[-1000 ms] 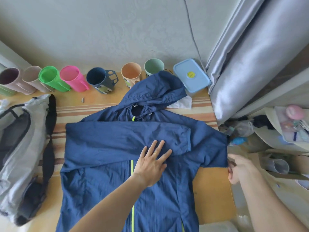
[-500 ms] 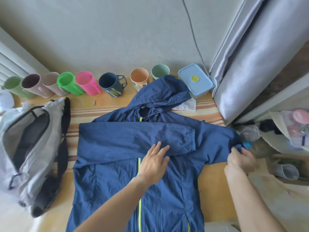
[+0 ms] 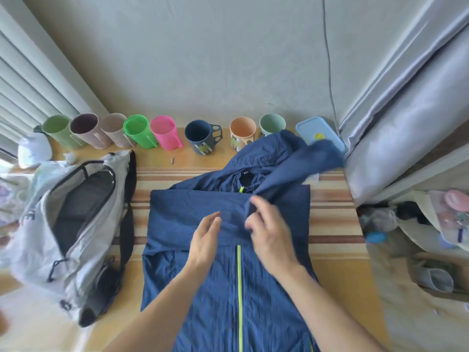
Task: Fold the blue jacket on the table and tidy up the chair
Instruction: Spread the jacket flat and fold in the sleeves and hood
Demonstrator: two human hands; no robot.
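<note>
The blue jacket [image 3: 228, 288] lies front up on the table [image 3: 337, 275], its neon zipper running toward me and its hood at the far end. One sleeve is folded flat across the chest. My right hand [image 3: 271, 232] pinches the other sleeve [image 3: 304, 163] over the chest near the collar; the sleeve's free end is raised and blurred at the far right. My left hand [image 3: 205, 240] rests lightly on the chest beside it, fingers apart and holding nothing. No chair can be made out.
A grey backpack [image 3: 76, 224] lies open left of the jacket. Several coloured cups [image 3: 165, 133] line the wall edge, with a blue lidded box [image 3: 312, 128] at the right end. A grey curtain [image 3: 393, 123] and cluttered bags [image 3: 431, 250] stand right of the table.
My right hand has carried the right sleeve from the table's right edge in over the chest. My left hand has lifted from its flat press and shifted slightly left.
</note>
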